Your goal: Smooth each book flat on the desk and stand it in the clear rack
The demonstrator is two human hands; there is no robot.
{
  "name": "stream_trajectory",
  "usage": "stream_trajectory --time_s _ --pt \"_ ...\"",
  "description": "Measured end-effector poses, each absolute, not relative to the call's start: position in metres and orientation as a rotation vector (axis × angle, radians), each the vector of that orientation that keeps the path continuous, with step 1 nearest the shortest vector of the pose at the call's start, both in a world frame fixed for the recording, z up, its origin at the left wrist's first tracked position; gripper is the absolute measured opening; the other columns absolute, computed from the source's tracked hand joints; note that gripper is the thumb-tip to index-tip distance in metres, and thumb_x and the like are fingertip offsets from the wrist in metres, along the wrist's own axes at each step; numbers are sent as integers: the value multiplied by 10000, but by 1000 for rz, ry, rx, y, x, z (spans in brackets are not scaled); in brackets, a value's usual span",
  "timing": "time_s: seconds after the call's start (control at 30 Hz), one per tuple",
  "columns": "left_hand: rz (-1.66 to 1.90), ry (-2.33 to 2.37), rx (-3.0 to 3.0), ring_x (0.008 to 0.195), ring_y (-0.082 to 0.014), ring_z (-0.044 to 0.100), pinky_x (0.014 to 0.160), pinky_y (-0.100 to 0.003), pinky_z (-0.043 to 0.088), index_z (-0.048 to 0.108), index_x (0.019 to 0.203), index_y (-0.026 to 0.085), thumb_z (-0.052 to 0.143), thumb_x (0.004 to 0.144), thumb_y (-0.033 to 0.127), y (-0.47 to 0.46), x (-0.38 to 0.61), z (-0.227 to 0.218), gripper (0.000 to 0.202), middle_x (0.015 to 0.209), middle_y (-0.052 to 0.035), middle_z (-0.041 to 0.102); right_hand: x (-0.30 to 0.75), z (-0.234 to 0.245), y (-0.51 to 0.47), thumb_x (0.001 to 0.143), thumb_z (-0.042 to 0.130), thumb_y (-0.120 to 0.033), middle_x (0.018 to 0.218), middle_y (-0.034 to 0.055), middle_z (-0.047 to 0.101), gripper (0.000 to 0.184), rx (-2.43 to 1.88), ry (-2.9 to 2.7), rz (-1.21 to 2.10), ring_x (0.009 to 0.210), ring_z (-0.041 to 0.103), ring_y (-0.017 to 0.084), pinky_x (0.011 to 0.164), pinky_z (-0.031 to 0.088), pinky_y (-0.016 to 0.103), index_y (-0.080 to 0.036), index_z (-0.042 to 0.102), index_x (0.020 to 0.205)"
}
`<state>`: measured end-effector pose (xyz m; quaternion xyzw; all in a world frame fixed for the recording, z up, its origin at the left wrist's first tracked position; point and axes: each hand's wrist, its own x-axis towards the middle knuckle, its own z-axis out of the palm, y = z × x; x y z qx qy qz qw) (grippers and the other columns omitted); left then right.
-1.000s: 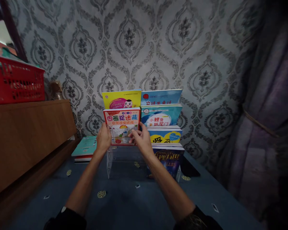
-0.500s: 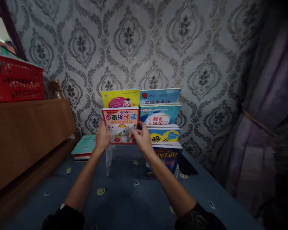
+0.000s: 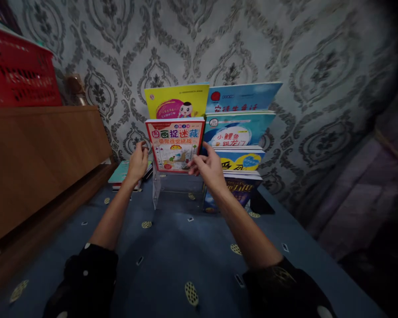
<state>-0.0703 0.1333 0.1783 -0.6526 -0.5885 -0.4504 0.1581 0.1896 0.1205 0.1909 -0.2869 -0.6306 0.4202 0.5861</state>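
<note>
A red-bordered picture book (image 3: pixel 175 148) stands upright, leaning back slightly, in the left column of a clear stepped display stand (image 3: pixel 155 192). My left hand (image 3: pixel 138 162) is just left of the book, apart from it, with loosely bent fingers and nothing in them. At the book's lower right edge is my right hand (image 3: pixel 210 168), its fingers spread; some overlap the cover, and contact is hard to make out. A yellow book (image 3: pixel 175 98) rises behind the red one. The stand's right column holds a light-blue book (image 3: pixel 245 126) and a dark-blue book (image 3: pixel 235 194), among others.
A small pile of books (image 3: pixel 121 172) lies left of the stand on the blue patterned cloth (image 3: pixel 166 251). A wooden cabinet (image 3: pixel 46 163) carrying a red basket (image 3: pixel 23 70) borders the left side. Behind is patterned wallpaper (image 3: pixel 232 53); a dark flat object (image 3: pixel 262 204) lies right of the stand.
My left hand has come away from the red book's left edge. My right hand remains by its right edge. The view has tilted down and come closer; the book stays on the stand.
</note>
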Motion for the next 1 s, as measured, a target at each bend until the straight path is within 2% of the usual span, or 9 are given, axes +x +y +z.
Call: stream_trajectory --time_s 0.1,0.27,0.4,0.53,0.67,0.8,0.93,1.0 --pt "-859 -2016 -1781 1218 -253 596 1021 -387 457 450 1350 117 285 1034 287 130 -103 151 396 1303 -170 628 196 181 102 915 516 -314 738 -3 661 726 -659 -1516 868 478 579 126 505 480 287 -138 214 1551" --pt "-512 -2260 -1688 1292 -401 519 1063 -543 387 565 1234 57 560 907 386 126 -128 88 464 1294 -273 612 202 141 56 968 457 -307 710 -23 625 584 -682 -1777 745 510 566 128 529 467 280 -178 317 1521" --pt "-348 -2322 -1623 1363 -422 433 1079 -602 330 517 1312 52 529 908 342 132 -129 61 498 1401 -297 526 206 91 26 972 415 -239 631 -43 569 553 -709 -2139 658 511 527 125 521 383 252 -139 355 1513" --pt "-261 -2314 -1602 1307 -406 468 1053 -579 342 513 1302 51 442 953 303 139 -130 60 436 1359 -298 543 219 45 7 990 380 -242 637 -26 607 561 -758 -2352 674 510 534 140 561 419 264 -151 339 1542" --pt "-168 -2282 -1659 1262 -367 510 1012 -519 378 512 1297 63 365 970 179 138 -136 68 377 1305 -273 585 231 15 -3 982 392 -297 813 44 716 536 -965 -2304 672 701 655 210 704 537 331 -231 429 1513" --pt "-62 -2251 -1715 1195 -342 578 1028 -528 353 543 1250 77 356 940 78 126 -141 78 362 1241 -251 635 238 4 -4 964 432 -309 956 59 757 490 -1010 -2243 762 856 702 243 826 576 386 -282 526 1444" --pt "43 -2228 -1757 1118 -327 643 1068 -531 314 563 1222 79 383 933 67 103 -136 82 340 1179 -238 675 240 4 -3 969 432 -305 936 68 768 436 -956 -2245 752 867 718 248 838 587 401 -258 603 1367" --pt "94 -2220 -1782 1071 -319 668 1058 -507 337 570 1220 67 386 927 62 86 -129 81 346 1149 -239 690 240 1 -2 974 433 -304 1008 89 773 407 -922 -2242 725 936 725 257 872 582 408 -240 644 1316"
